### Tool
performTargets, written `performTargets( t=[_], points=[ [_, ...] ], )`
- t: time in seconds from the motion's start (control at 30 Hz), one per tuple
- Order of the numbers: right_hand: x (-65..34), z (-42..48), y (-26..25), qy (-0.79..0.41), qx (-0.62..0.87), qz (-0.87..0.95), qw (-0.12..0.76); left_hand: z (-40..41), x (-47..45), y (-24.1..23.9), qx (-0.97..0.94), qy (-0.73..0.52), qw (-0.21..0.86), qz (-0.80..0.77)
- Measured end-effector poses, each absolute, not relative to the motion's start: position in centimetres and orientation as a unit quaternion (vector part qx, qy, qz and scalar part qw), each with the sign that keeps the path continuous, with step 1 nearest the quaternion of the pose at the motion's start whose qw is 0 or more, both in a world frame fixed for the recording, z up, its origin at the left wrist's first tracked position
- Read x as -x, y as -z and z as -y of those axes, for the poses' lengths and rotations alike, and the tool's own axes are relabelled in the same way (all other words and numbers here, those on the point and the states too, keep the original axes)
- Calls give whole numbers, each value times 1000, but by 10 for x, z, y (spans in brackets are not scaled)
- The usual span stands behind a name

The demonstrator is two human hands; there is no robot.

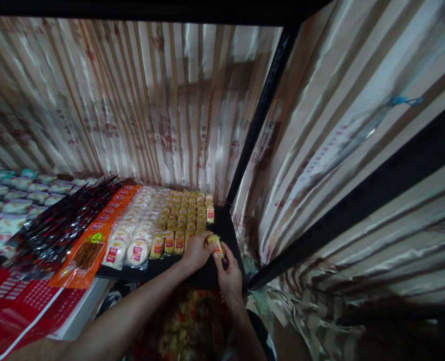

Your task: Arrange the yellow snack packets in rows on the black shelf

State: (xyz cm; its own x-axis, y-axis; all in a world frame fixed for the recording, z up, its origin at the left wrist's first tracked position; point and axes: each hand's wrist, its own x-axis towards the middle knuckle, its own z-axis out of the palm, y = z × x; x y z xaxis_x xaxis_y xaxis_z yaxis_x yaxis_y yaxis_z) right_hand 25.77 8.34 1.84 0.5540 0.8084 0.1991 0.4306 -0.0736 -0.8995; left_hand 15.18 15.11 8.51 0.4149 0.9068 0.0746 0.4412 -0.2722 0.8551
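Both hands meet at the front right of a black shelf. My left hand and my right hand are both closed around a small yellow snack packet with a red label. It sits at the near end of rows of the same yellow packets laid out on the shelf. To the left of those rows lie round white cakes in clear wrap.
Orange packets, dark red-and-black packets and pale green packets fill the shelf leftward. A red printed sheet lies at front left. Striped plastic sheeting hangs behind and to the right, with a black post. More packets sit below my arms.
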Motion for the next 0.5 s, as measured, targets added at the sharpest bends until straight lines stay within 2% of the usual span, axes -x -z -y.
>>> performTargets(
  t=[0.23,0.37,0.5],
  points=[
    [-266,-114,-25,15,732,486,478,-179,-179,-96,-769,-252,342,-477],
    [-272,-132,-22,52,745,477,464,-195,-192,-92,-783,-241,323,-475],
    [-279,-147,-19,28,750,450,484,-208,-204,-86,-765,-253,332,-490]
  ],
)
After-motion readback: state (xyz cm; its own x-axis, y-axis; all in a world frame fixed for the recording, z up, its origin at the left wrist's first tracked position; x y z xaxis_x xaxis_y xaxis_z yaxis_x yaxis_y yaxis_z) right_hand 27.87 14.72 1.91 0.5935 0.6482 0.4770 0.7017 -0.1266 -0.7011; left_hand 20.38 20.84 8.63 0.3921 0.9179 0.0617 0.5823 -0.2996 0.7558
